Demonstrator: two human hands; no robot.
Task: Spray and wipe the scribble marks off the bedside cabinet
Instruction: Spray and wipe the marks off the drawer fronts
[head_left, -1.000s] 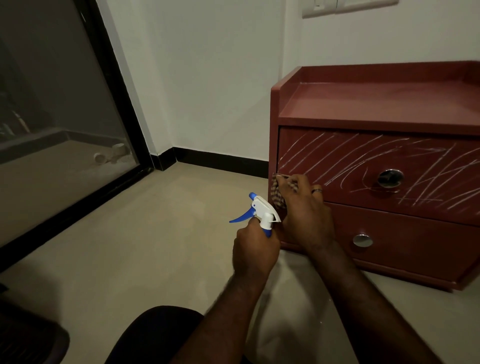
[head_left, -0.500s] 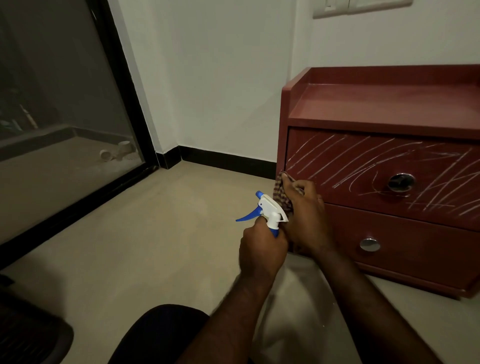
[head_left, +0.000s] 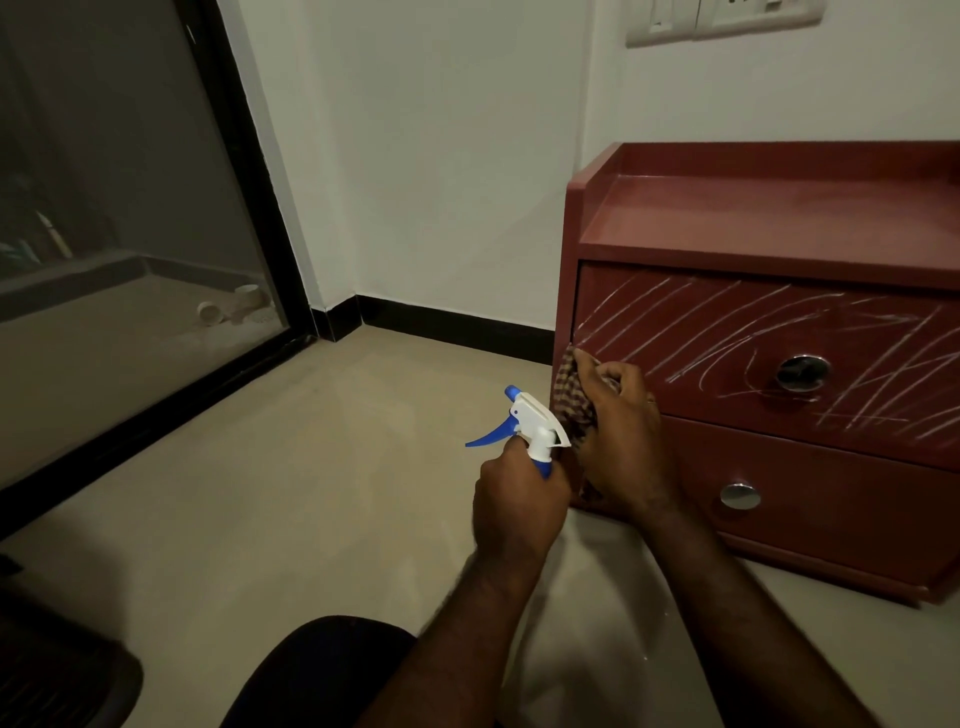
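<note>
**Q:** Right hand (head_left: 623, 447), state?

**A:** The fingers are curled round a checked cloth (head_left: 570, 400) and press it against the lower left corner of the upper drawer (head_left: 727, 312). The left hand (head_left: 519, 506) is clenched round the neck of a spray bottle (head_left: 537, 423), just beside the cloth. The fist hides the bottle body. The blue nozzle and trigger face left, away from the cabinet.

**Q:** Surroundings, largest item first?

**A:** The beige floor (head_left: 311, 467) fills the lower frame. A white wall (head_left: 441, 156) rises behind it, with a black skirting (head_left: 452, 325) along its base. A glass door (head_left: 104, 208) in a black frame occupies the left side. The bedside cabinet (head_left: 592, 218) stands on the floor at right, against the wall.

**Q:** Cabinet condition?

**A:**
- The body is red-brown, with a raised rim round the top surface.
- There are two drawers, both closed, with the lower drawer (head_left: 857, 509) directly beneath the upper.
- White scribble marks (head_left: 675, 325) run diagonally across the upper drawer front, from its left edge to the frame edge.
- The cloth sits at the lower left end of these marks.

**Q:** Small parts?

**A:**
- The upper drawer has a round metal handle (head_left: 802, 372).
- The lower drawer has a round metal knob (head_left: 740, 496).
- A ring (head_left: 650, 400) shows on one finger of the right hand.
</note>
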